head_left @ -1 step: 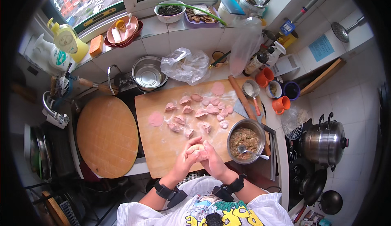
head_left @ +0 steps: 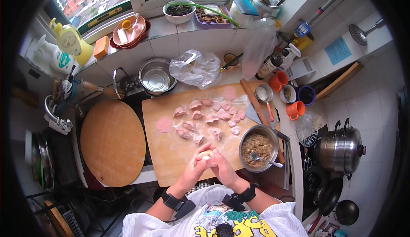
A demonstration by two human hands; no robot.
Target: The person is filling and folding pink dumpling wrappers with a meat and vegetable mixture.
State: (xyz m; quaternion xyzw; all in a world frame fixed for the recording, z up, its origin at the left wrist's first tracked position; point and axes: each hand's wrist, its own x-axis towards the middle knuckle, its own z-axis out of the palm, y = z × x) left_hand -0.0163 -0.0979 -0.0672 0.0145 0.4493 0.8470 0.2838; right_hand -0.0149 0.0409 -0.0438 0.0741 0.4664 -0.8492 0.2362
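Observation:
Above the near edge of the floured wooden board (head_left: 164, 160), my left hand (head_left: 197, 163) and my right hand (head_left: 223, 168) are pressed together, fingers closed around a dumpling (head_left: 207, 155). Only a pale bit of it shows between my fingers. Several folded pink dumplings (head_left: 212, 118) lie mid-board, beyond my hands. Small pink dough pieces (head_left: 236, 130) cluster to their right. One flat round wrapper (head_left: 164, 124) lies at the left and another wrapper (head_left: 229, 93) at the far side. A steel bowl (head_left: 241, 160) of minced filling (head_left: 255, 144), with a spoon (head_left: 267, 160) in it, stands right of my hands.
A rolling pin (head_left: 252, 99) and a floury ladle (head_left: 264, 92) lie at the board's right. The round wooden board (head_left: 112, 143) is at the left. A steel basin (head_left: 157, 78) and a plastic bag (head_left: 196, 69) sit behind. A steel pot (head_left: 340, 150) stands far right.
My fingers have shifted very slightly around the dumpling, and less of it shows. The things on the board have stayed where they were.

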